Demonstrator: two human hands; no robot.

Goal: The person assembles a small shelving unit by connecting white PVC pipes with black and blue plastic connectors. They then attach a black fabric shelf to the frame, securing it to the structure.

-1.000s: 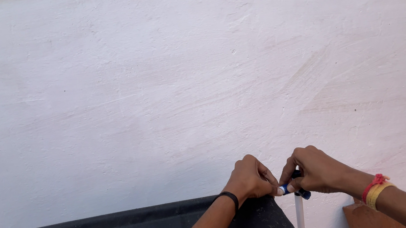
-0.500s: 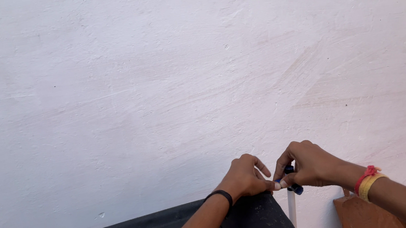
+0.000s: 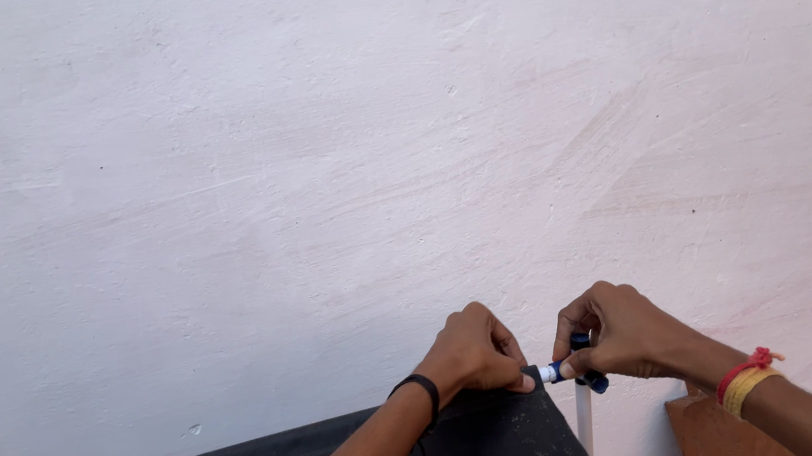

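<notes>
My left hand (image 3: 476, 351) pinches the upper right corner of a black tank-like object (image 3: 489, 440), its thumb and fingers pressed at a short white and blue pipe fitting (image 3: 548, 373). On the other side of the fitting, my right hand (image 3: 616, 332) grips a small dark blue valve piece (image 3: 591, 379). A thin white pipe (image 3: 584, 418) runs straight down below that hand. A black band circles my left wrist, and red and yellow threads with a gold bracelet are on my right wrist.
A rough white plastered wall (image 3: 339, 165) fills nearly the whole view right behind the hands. A brown slab (image 3: 709, 432) leans at the bottom right. The black object's top edge runs along the bottom left.
Both hands stay at the fitting; my left fingers have closed tighter onto it. The view has shifted slightly, with the black object's edge now sloping up to the right.
</notes>
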